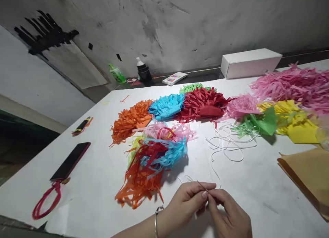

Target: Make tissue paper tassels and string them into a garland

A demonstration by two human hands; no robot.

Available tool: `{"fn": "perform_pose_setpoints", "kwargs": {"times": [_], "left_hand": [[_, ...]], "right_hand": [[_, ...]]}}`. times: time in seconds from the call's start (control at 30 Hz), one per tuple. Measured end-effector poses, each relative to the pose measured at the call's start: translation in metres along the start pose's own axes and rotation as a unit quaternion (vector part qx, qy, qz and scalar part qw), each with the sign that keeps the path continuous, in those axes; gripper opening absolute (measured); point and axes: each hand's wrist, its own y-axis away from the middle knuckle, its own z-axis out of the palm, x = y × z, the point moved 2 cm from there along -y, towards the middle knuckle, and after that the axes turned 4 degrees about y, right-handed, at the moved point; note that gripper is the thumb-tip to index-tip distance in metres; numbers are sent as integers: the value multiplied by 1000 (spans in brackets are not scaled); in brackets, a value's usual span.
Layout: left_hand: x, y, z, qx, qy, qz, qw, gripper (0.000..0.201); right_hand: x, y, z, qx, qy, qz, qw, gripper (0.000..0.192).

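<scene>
Step in hand, apparently: fine two-handed fingertip work. The left hand [189,201] and right hand [231,215] grip, pinched together, a thin needle-like piece [201,185] above the bench [257,183]. The next move likely calls for steady alignment. White cord [228,149] lies loosely coiled beyond. White box [253,64]: seemingly closed, contents hidden.

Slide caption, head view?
Left hand and right hand meet at a needle-like piece beside colourful fringes and string.

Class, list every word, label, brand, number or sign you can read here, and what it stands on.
None can be read.
Small flat box: coloured print, too small to read.
Long white box: no lettering can be made out.
Phone: dark screen, no visible text.
</scene>
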Motion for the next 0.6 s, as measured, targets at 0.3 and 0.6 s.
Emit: {"fn": "perform_pose_setpoints", "kwargs": {"times": [0.3, 0.6], "left_hand": [[7, 2, 2, -5, -67, 12, 998, 57], [0, 0, -4, 35, 11, 8, 999, 47]], "right_hand": [[14, 13, 5, 45, -66, 118, 990, 33], [5, 9, 1, 46, -70, 132, 988, 33]]}}
